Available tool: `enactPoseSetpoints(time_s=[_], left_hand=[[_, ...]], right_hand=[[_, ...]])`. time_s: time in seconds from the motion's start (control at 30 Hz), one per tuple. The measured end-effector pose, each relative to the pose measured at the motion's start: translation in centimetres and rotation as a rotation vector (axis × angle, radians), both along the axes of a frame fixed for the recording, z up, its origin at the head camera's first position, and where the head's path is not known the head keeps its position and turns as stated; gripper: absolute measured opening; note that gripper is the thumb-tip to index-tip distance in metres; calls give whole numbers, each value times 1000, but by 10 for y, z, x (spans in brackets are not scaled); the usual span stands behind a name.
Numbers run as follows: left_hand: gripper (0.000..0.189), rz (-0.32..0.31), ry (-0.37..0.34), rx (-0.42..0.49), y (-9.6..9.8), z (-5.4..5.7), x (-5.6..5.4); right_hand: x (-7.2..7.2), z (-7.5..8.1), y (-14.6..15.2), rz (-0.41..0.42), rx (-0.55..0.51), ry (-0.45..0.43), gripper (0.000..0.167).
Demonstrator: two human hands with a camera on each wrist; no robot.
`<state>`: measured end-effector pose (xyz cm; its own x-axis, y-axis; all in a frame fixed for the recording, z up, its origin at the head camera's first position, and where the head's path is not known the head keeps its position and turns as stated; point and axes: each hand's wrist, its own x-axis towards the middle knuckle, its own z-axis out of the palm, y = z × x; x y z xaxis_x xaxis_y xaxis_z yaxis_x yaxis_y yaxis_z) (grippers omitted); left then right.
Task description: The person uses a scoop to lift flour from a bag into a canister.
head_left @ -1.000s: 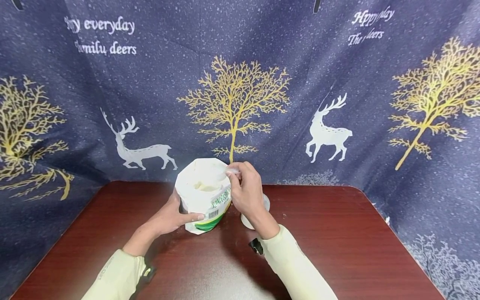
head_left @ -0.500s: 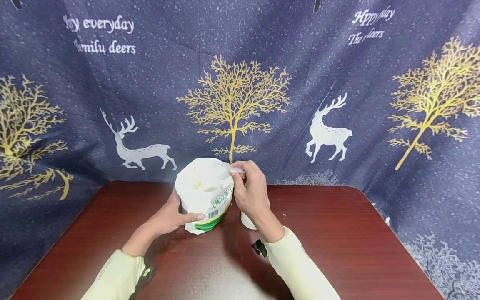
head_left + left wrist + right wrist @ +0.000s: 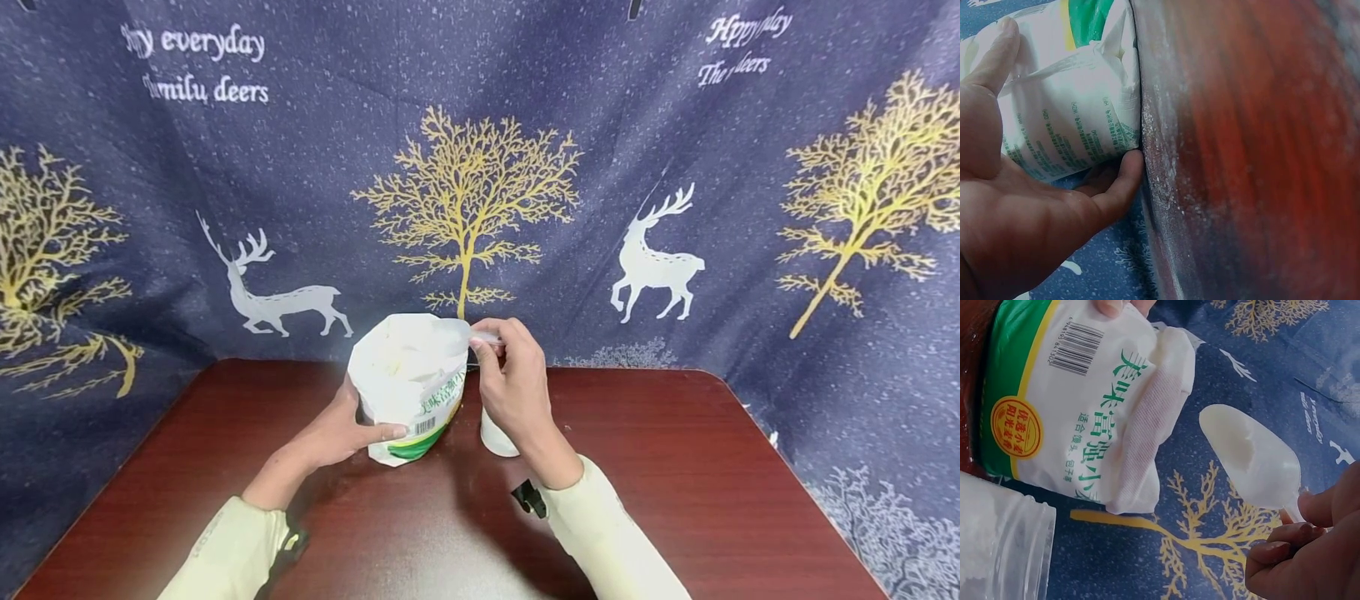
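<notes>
A white and green flour bag (image 3: 437, 402) stands on the table with its mouth folded open and pale flour inside. My left hand (image 3: 341, 427) grips the bag's left side, thumb across the front; in the left wrist view, fingers reach round its lower edge. My right hand (image 3: 517, 379) pinches the handle of a white plastic scoop (image 3: 1254, 456). White flour lies in the scoop's bowl. In the head view the scoop overlaps the bag's right rim; the right wrist view has it apart from the mouth. A clear jar (image 3: 1007, 544) holding white powder stands below my right hand, partly hidden by it.
The dark red wooden table (image 3: 660, 483) ends at a blue curtain (image 3: 300, 183) printed with deer and trees. White powder specks (image 3: 1175, 181) dust the tabletop near the bag.
My right hand has shifted right, bringing the scoop from inside the bag's mouth out to its right rim. The left hand and bag stay nearly in place.
</notes>
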<state>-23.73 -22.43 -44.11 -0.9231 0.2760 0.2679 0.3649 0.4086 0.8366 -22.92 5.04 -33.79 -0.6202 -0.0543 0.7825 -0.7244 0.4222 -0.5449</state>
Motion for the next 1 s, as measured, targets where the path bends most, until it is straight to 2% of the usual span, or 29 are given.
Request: enactPoseSetpoints(time_s=[0.33, 1.0], left_hand=[[118, -13, 17, 16, 0, 2, -1], [126, 10, -29, -16, 0, 3, 2]], right_hand=[[6, 2, 12, -7, -1, 3, 10], [17, -5, 65, -91, 32, -30, 12]])
